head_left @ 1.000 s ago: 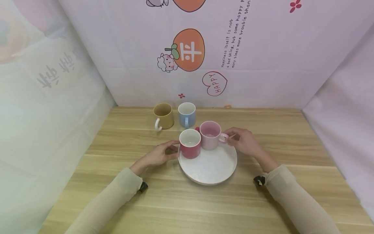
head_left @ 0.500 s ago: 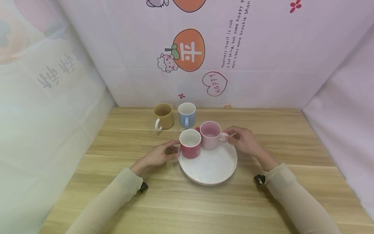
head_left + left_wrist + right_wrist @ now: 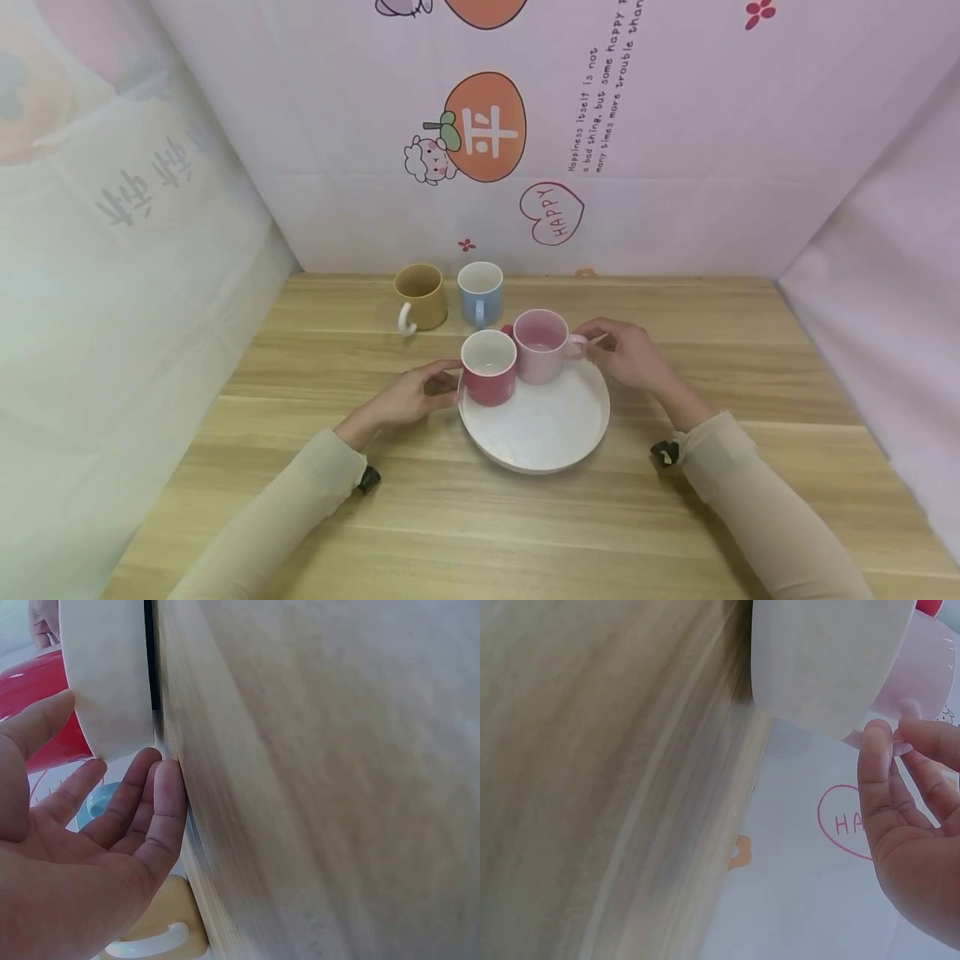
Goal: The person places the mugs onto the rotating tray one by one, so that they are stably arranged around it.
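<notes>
A red mug (image 3: 489, 385) with a white inside stands upright at the left of a round white tray (image 3: 540, 425). Close beside it on the tray is a pink mug (image 3: 538, 358), its handle pointing right. My left hand (image 3: 408, 396) is at the tray's left edge, its fingers loosely bent; in the left wrist view the thumb (image 3: 45, 720) touches the tray's rim by the red mug (image 3: 45, 712). With thumb and fingertips, my right hand (image 3: 626, 354) pinches the pink mug's handle; the right wrist view shows this handle (image 3: 902, 748) between the fingertips.
Behind the tray stand a mustard-yellow mug (image 3: 422, 300) with a white handle and a light blue mug (image 3: 481, 296). Printed white cloth (image 3: 660, 208) rises along the back of the wooden table (image 3: 480, 542) and at both sides.
My right hand has shifted very slightly away from me at the pink mug's handle. The left hand, the mugs and the tray look the same.
</notes>
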The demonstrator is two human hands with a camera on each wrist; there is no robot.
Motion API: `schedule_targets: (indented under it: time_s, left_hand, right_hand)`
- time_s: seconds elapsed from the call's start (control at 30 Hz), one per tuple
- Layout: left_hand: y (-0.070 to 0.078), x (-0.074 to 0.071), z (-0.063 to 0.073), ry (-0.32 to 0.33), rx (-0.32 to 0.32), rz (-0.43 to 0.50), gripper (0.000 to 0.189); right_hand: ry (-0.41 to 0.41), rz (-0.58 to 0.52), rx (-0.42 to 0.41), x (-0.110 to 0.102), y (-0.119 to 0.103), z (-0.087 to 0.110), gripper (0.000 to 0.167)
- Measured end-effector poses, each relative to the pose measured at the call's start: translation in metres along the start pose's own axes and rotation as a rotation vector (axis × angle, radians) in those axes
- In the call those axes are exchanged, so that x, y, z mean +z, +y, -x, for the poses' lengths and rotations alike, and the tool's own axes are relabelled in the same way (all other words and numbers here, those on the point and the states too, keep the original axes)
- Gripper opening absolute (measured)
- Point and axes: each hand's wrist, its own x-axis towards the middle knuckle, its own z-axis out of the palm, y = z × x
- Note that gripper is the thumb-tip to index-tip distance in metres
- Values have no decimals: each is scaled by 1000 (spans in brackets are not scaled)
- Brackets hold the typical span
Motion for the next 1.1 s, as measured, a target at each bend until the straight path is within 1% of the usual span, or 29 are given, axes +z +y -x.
schedule_targets:
  time_s: [0.3,0.57,0.93,1.1]
  left_hand:
    - [0,-1,-2,-2,1,5,57]
    - [3,-1,0,-4,-1,7,55]
    - [3,-1,1,-3,9,19,56]
    - [1,-1,1,5,17,22,55]
  right_hand:
    - [-6,-8,16,-2,-2,0,20]
    - [-22,-17,22,-3,-1,1,22]
    - [-54,-45,54,-4,6,4,29]
    - [-62,-27,57,-7,9,6,29]
